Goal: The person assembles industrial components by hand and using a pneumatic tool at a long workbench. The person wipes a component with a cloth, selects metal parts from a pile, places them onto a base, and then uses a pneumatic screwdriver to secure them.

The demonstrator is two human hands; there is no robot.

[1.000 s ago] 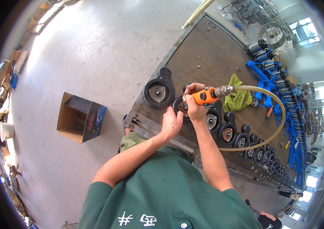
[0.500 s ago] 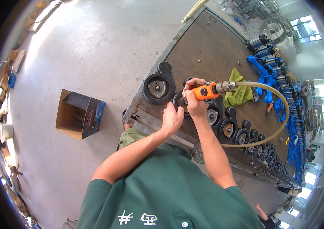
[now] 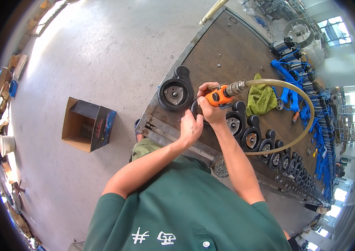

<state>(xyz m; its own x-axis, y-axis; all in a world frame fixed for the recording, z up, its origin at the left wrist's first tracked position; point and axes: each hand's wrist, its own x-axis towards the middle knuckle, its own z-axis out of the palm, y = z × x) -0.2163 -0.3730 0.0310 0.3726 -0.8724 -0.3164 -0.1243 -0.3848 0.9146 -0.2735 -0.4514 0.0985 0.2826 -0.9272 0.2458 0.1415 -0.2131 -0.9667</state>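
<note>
My right hand (image 3: 211, 109) is wrapped round an orange air screwdriver (image 3: 218, 96), its metal coupling and hose rising to the right. Beneath the tool sits a black round housing (image 3: 194, 108), mostly hidden by my hands. My left hand (image 3: 190, 129) is closed at the near rim of that housing, thumb and fingers bent; their tips are partly hidden. To the left, another black housing (image 3: 175, 95) with a metal plate in its middle lies at the table edge. On the other side, a similar housing (image 3: 233, 124) begins a long row.
A yellowish hose (image 3: 312, 109) loops over the steel-edged table (image 3: 223, 46). A green cloth (image 3: 262, 98) and an orange-handled tool (image 3: 295, 117) lie beyond the row. Motors with blue cable coils (image 3: 288, 79) line the far side. An open cardboard box (image 3: 77, 144) stands on the floor at left.
My right hand and the air screwdriver have shifted slightly left, and the tool's coupling is tilted further up. My left hand has moved a little. The hose loop has shifted with the tool.
</note>
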